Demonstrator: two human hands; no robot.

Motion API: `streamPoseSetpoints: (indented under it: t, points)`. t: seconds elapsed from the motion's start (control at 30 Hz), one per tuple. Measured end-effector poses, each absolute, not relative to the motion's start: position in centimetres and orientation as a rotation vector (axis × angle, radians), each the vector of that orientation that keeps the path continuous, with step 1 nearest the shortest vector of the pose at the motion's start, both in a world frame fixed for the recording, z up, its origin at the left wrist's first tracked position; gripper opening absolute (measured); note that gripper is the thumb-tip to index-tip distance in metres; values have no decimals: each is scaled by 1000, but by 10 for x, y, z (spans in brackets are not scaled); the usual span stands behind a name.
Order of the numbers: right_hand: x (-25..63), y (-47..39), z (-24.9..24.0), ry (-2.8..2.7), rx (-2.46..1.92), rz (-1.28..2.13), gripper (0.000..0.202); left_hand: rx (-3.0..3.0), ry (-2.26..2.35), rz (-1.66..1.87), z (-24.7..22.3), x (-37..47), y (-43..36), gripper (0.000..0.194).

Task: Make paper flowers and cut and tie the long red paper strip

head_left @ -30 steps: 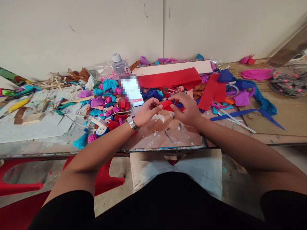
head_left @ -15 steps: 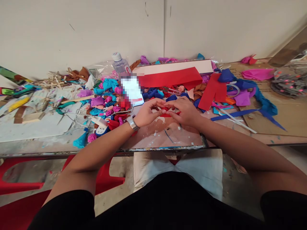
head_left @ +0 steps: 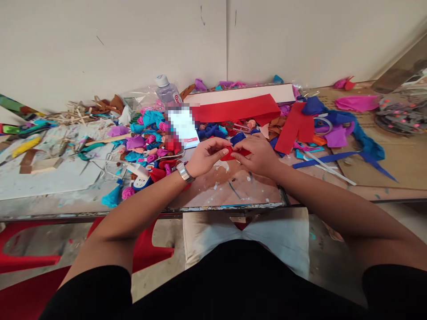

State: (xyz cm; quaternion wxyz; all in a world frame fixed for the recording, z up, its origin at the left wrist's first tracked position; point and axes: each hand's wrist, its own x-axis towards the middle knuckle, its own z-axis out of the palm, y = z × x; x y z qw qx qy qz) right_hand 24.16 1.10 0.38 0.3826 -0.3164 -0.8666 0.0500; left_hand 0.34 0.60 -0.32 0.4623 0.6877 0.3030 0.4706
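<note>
Between my two hands is a small piece of red crepe paper (head_left: 227,154), bunched at the left and with a loose end towards the right. My left hand (head_left: 208,155), with a metal watch at the wrist, pinches its left part between thumb and fingers. On the other side my right hand (head_left: 257,154) grips the paper with thumb and forefinger. Just behind the hands lie crumpled paper pieces in blue, pink and brown. Wide red crepe paper strips (head_left: 240,108) lie further back, and another red strip (head_left: 293,126) is right of my right hand.
A lit phone (head_left: 187,126) leans in front of a plastic bottle (head_left: 168,93). A white power strip (head_left: 142,180) with cables lies left of my left hand. Blue strips and a tape roll (head_left: 324,125) lie at the right, near cardboard (head_left: 400,164). Red stools stand below the table.
The red paper shows more between my hands, held up in my left fingertips. My fingers have drawn in around it; both arms stay nearly in place.
</note>
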Motion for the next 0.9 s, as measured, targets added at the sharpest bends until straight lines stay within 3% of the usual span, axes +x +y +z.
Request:
streamPoseSetpoints:
  t: [0.17,0.53,0.9]
  points:
    - [241,10,5,-2198,-816,173,28,1775,714,1098,-2,4,4,39]
    - [240,10,5,-2213,-804,219,26,1775,698,1100,1,5,3,33]
    - [242,10,5,-2161,-815,270,35,1673,719,1164,1,1,7,39]
